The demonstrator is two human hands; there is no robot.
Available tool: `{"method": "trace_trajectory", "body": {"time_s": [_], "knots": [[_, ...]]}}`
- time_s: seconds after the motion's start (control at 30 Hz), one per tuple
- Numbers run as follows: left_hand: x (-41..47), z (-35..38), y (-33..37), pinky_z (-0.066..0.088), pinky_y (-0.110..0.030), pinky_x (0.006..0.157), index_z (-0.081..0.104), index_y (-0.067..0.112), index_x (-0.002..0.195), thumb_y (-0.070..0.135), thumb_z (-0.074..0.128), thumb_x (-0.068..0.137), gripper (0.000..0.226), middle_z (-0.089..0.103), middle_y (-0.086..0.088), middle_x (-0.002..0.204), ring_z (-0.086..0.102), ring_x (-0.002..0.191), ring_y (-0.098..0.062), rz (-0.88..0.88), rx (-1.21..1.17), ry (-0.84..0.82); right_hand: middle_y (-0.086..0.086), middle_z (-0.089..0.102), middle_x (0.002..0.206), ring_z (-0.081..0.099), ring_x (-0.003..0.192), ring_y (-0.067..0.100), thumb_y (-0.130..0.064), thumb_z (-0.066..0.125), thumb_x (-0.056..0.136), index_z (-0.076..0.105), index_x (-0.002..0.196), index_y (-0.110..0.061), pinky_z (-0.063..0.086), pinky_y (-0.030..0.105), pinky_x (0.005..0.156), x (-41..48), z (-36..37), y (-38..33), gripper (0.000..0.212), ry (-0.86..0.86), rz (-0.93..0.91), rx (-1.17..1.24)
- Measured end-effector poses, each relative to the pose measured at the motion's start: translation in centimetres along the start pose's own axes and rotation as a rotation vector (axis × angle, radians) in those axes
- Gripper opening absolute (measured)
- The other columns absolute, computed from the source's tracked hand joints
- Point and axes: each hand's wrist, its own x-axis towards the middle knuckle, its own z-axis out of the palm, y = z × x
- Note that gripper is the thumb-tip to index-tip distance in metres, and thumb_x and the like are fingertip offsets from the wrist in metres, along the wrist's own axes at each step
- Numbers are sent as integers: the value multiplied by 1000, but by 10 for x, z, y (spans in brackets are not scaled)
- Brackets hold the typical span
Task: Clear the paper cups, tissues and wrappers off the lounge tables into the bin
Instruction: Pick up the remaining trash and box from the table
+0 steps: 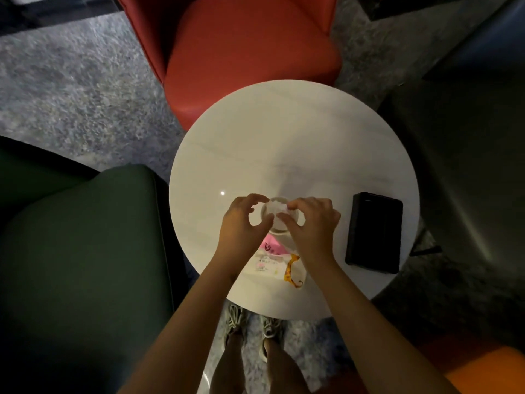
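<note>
Head view: two bare forearms reach from the bottom edge over the near rim of the round white table (284, 132). The left hand (244, 220) curls its thumb and fingers round the left side of a paper cup (279, 224), which stands upright on the table's near half, a little inward from the near rim. The right hand (312, 226) meets it from the other side, fingertips pinching a crumpled white tissue (273, 207) that sits in the cup's mouth. The two hands are close together, with only the cup between them.

Between the cup and the table's near rim, partly under the wrists, lies a pink and white wrapper (267, 257), and an orange wrapper (292, 273) lies just beside it. A flat black case (375, 231) rests on the table's right side, near that edge and apart from the cup.

Below the near rim, a pair of pale shoes (235, 319) stands on the grey carpet. A red chair (250, 52) faces the table's far side, a dark green chair (85, 237) sits at its left, and a dark chair (468, 166) sits at its right.
</note>
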Motion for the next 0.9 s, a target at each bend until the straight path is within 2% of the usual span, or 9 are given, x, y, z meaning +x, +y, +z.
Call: {"method": "trace_trajectory", "body": {"time_s": [0.13,0.23,0.33,0.4,0.5,0.7,0.8,0.9], "knots": [[10,13,-7,48,-26,79,60,19,113,23,66,84,30,58,0,114,56,96,-13,-54,-89,11,4,58,98,45,98,25,-28,78,69,69,80,-16,10,22,70,5,11,5,18,49,82,-55],[14,20,-11,52,-28,78,60,15,109,21,68,83,28,64,-3,107,61,92,-16,-63,-128,4,2,53,104,43,102,23,-30,77,71,63,89,-18,15,24,76,9,20,11,25,14,172,-45],[17,25,-17,48,-10,69,58,14,111,18,69,82,31,63,2,100,59,83,-6,-94,-147,26,-7,48,101,50,98,18,-25,78,71,50,99,-20,34,31,87,12,24,11,40,-38,246,84],[20,29,-20,45,-6,64,58,14,110,15,68,82,30,63,2,99,58,80,-5,-112,-146,39,-9,49,96,55,91,16,-24,79,71,42,98,-23,46,42,88,15,24,10,45,-85,301,159],[25,35,-23,46,-13,64,62,13,103,13,67,81,23,65,-5,98,60,81,-13,-112,-107,41,-7,54,90,58,83,17,-28,77,73,41,96,-23,49,46,83,19,26,11,43,-129,337,152],[32,42,-27,47,-23,65,62,16,92,8,64,79,16,64,-7,92,58,78,-15,-119,-77,65,-4,55,84,58,79,18,-23,73,77,43,93,-19,49,47,80,23,32,11,34,-142,355,129],[33,44,-27,45,-20,63,59,21,86,7,63,77,18,63,-4,90,55,73,-9,-136,-83,86,-4,53,91,54,84,15,-16,73,76,47,94,-17,49,42,81,20,29,10,31,-104,280,171],[33,44,-26,43,-15,60,57,23,86,7,62,77,19,63,-2,90,54,72,-4,-143,-88,79,0,58,97,50,95,18,-17,60,77,59,92,-13,33,25,83,7,18,12,15,5,-2,54]]}}
